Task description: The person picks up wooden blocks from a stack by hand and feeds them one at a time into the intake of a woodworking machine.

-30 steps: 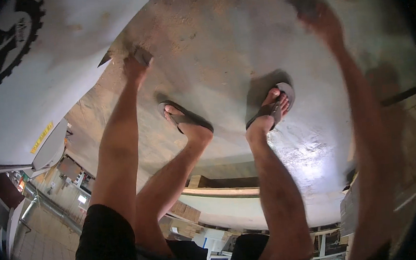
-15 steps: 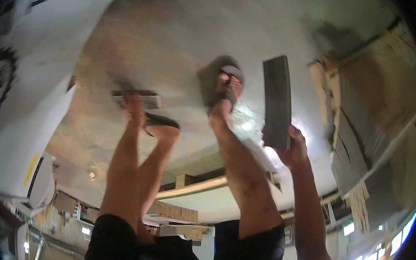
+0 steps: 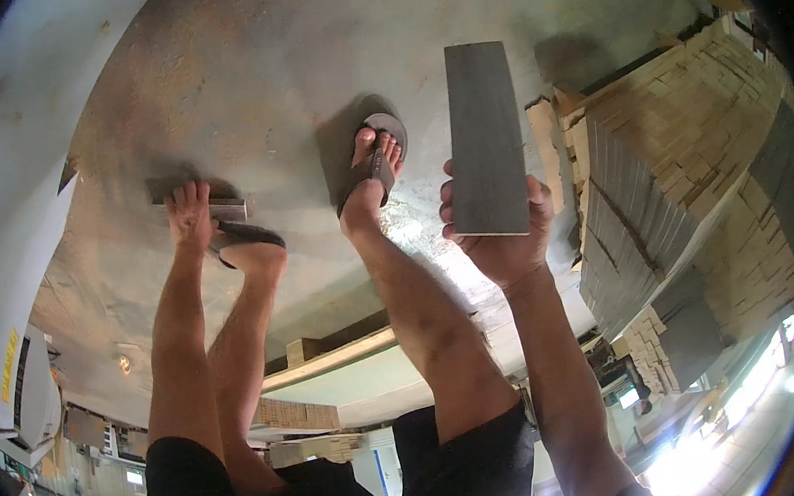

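A flat grey board (image 3: 485, 136) rests upright in my right hand (image 3: 509, 252), its broad face toward me. My thumb is at its right edge and my fingers curl behind its left edge. Lower and to the left, my left hand (image 3: 189, 212) is closed over a second, similar board (image 3: 229, 209), which shows mostly its narrow pale edge. The fingers lie across its top, and part of it is hidden behind them. That hand is just beside my left sandal (image 3: 252, 233); the two boards are well apart.
Stacks of wooden boards (image 3: 680, 138), some grey-faced, stand close on the right. A large pale machine panel (image 3: 14, 187) curves along the left. My right foot in a sandal (image 3: 378, 155) is on the worn concrete floor (image 3: 260, 80). A wooden beam (image 3: 331, 360) lies behind my legs.
The right-hand board has turned so its broad face shows. Most things have shifted left in the picture, and more of the board stacks shows at the right. Both hands keep their boards.
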Tool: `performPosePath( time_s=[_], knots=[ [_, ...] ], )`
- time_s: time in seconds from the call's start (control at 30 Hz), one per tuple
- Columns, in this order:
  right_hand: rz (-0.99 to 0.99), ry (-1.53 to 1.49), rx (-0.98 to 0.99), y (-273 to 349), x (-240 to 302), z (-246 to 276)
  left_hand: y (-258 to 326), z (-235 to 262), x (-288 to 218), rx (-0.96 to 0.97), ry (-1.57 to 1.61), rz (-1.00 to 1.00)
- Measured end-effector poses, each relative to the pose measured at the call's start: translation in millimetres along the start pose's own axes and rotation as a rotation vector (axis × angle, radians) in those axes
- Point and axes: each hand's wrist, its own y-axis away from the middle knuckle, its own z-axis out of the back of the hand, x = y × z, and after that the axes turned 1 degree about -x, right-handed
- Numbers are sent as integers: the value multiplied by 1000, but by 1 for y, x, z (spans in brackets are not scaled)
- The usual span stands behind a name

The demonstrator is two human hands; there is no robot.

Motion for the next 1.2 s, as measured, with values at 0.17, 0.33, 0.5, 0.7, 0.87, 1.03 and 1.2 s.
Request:
performPosePath(
  time_s=[0.17,0.33,0.5,0.7,0.87,1.03,1.2],
  knots=[
    [6,-86,77,0,-7,-16,15,-21,23,-238,120,-25],
    [70,-33,96,29,-21,-43,44,-1,10,-8,448,124],
    [185,324,-20,112,-10,-84,93,170,-78,22,1334,314],
    [423,1079,-312,236,-7,-132,194,405,-103,617,2095,24],
    [767,1394,-395,317,-34,-225,277,536,-108,580,2633,8],
    [863,1453,-197,384,-29,-297,337,613,-81,197,2439,168],
    [828,1523,-14,437,-22,-332,381,650,-63,-86,2310,138]
  ],
)
